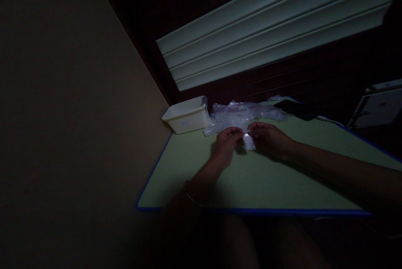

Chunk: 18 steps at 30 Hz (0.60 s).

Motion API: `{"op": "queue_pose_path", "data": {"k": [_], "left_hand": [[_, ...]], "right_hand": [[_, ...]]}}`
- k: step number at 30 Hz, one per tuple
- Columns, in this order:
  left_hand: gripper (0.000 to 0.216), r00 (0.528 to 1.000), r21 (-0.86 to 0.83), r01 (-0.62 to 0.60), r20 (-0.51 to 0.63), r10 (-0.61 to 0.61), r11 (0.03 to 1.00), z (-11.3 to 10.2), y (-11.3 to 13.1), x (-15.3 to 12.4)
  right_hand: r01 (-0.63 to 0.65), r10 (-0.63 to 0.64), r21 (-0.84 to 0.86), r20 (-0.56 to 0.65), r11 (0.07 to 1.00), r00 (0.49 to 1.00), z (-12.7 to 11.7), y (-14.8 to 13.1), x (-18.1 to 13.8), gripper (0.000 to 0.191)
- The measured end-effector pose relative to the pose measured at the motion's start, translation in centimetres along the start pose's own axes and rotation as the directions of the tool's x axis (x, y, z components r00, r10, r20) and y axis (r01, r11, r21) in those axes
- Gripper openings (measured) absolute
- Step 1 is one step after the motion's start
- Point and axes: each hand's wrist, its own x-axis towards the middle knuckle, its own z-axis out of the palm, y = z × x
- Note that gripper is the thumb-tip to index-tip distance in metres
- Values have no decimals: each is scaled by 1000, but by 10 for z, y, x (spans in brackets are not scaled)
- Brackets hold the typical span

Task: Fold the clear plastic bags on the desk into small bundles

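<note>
Both hands meet above a green mat [251, 177] with a blue border. My left hand [226, 143] and my right hand [266, 137] each pinch one end of a small clear plastic bag [249, 140] that hangs between them, just over the mat. The fingers of both hands are closed on it. The light is dim, and I cannot see whether anything is inside the bag. A thin bracelet [191, 195] circles my left wrist.
A white plastic bin [186, 115] stands at the mat's far left corner. A heap of clear plastic bags [241, 114] lies behind my hands. A dark flat object [297, 107] rests at the far right. A beige wall runs along the left.
</note>
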Motion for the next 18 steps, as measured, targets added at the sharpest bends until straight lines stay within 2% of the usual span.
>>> {"op": "queue_pose_path", "data": {"k": [7, 12, 15, 18], "left_hand": [[20, 1000, 16, -8, 10, 8, 1000, -1, 1, 0], [13, 998, 68, -54, 18, 52, 996, -2, 0, 0], [8, 998, 112, -65, 21, 63, 992, -4, -1, 1], [6, 997, 96, -70, 39, 67, 993, -6, 0, 1]], "right_hand": [[7, -7, -11, 9, 1000, 1000, 1, -2, 0, 8], [74, -72, -71, 30, 995, 997, -3, 1, 3, 2], [119, -117, -124, 18, 985, 993, -2, 0, 2, 6], [143, -143, -208, 16, 968, 990, -1, -1, 1, 2]]}}
